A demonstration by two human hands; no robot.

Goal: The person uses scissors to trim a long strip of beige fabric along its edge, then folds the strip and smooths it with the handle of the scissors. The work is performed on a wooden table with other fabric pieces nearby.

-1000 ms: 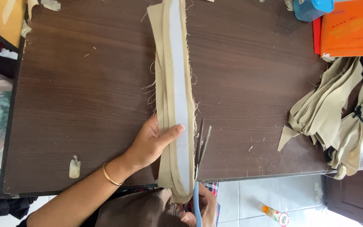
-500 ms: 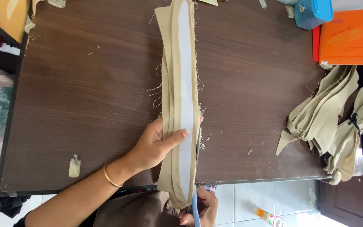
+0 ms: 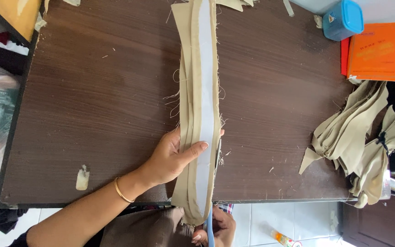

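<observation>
Dark wooden counter (image 3: 92, 114) is carrying a long khaki fabric strip (image 3: 197, 91); the left hand (image 3: 172, 158) is pressing flat and open on it, while the right hand (image 3: 218, 228) is gripping a blue-handled tool (image 3: 210, 228) at its near end.

Long tan fabric strip (image 3: 193, 114) w/ white interfacing, frayed edges, flat lengthwise across table, near end overhanging

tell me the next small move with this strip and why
Probably slide the left hand a little farther up the tan fabric strip: it pins only the near end, while the right hand holds a blue-handled tool at the table edge.
</observation>
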